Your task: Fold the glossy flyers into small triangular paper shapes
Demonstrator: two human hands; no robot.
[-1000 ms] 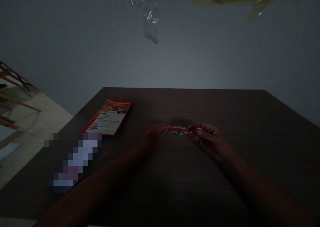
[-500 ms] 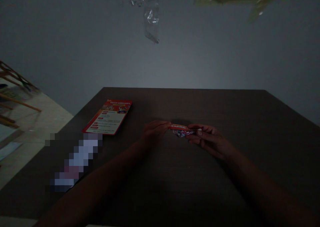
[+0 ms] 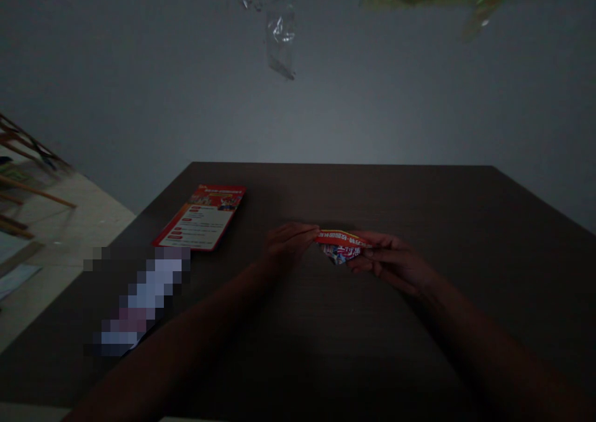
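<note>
A folded, printed red paper (image 3: 341, 241) is held above the middle of the table, between my two hands. White lettering runs along its red band, and a pointed, multicoloured flap hangs below. My left hand (image 3: 289, 243) pinches its left end between closed fingertips. At the other end, my right hand (image 3: 395, 257) grips it with the thumb in front and the fingers behind and underneath. Part of the paper's right end is hidden by those fingers.
To the left on the dark table (image 3: 372, 347) lies a stack of red-and-white printed leaflets (image 3: 200, 220). A pixelated strip (image 3: 149, 291) is nearer me, beside my left forearm. A grey wall (image 3: 372, 99) rises behind the table, with clear plastic (image 3: 280, 43) on it.
The folded paper has tilted or opened toward me, so more of its red band and the multicoloured flap show. Both hands stay in nearly the same place.
</note>
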